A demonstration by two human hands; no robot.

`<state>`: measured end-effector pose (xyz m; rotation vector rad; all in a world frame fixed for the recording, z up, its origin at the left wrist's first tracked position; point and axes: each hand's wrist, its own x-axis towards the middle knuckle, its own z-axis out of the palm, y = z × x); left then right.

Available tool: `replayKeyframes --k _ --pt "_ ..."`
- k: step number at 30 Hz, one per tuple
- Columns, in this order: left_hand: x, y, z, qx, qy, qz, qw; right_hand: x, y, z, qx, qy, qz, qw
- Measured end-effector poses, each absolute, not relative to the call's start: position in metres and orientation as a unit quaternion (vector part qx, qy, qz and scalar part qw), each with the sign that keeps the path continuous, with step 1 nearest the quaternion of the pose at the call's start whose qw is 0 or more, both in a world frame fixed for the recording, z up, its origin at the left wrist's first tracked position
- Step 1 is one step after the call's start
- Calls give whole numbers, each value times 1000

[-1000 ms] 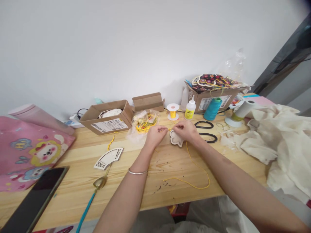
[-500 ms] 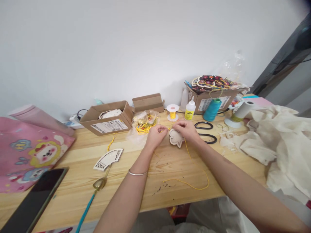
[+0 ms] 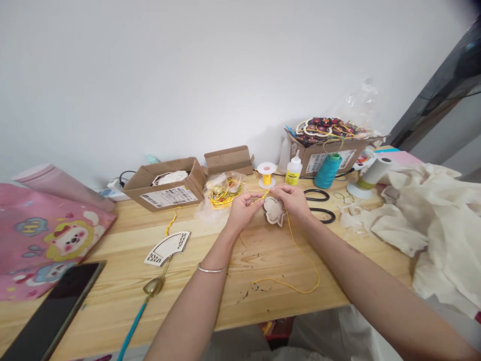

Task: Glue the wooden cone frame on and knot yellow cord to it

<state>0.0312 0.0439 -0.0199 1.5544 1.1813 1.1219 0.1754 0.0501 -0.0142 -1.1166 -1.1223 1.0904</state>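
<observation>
Between my two hands runs a yellow cord (image 3: pixel 302 249), whose long tail loops down onto the wooden table. My left hand (image 3: pixel 244 210) pinches one stretch of it. The fingers of my right hand (image 3: pixel 291 200) are closed on the cord near the top of a pale wooden ornament (image 3: pixel 274 210) with a scalloped, flower-like outline. That ornament hangs just under the right fingers. To the left lies a fan-shaped wooden piece (image 3: pixel 168 247) with a yellow braided loop at its top and a gold heart-shaped bell (image 3: pixel 153 286) with a teal tassel (image 3: pixel 132 328) below.
Behind my hands stand a yellow thread spool (image 3: pixel 266 169), a glue bottle (image 3: pixel 293 170) and a teal thread cone (image 3: pixel 328 170). Black-handled scissors (image 3: pixel 322 215) lie beside my right hand. Cardboard boxes (image 3: pixel 165 195) line the wall; cream cloth (image 3: pixel 443 225) is piled right, a phone (image 3: pixel 52 311) lies left.
The ornament has shifted slightly right. My hands have tilted a little, and the cord now shows as a slanting stretch between them. The cord's tail has moved slightly left.
</observation>
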Motion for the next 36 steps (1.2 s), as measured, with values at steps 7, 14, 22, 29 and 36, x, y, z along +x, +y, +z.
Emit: replayKeyframes --k 7,14,22,29,36 --pt "32 43 -15 613 485 446 435 173 46 -9 -423 -445 526 588" --pt "32 44 -18 606 483 443 451 175 49 -10 -385 -395 557 621" --pt "33 45 -20 589 483 461 456 179 51 -11 -451 -462 518 561" --pt "32 46 -21 598 469 475 444 179 53 -16 -430 -676 340 493" --pt "32 43 -16 581 480 468 462 178 55 -25 -431 -707 284 483"
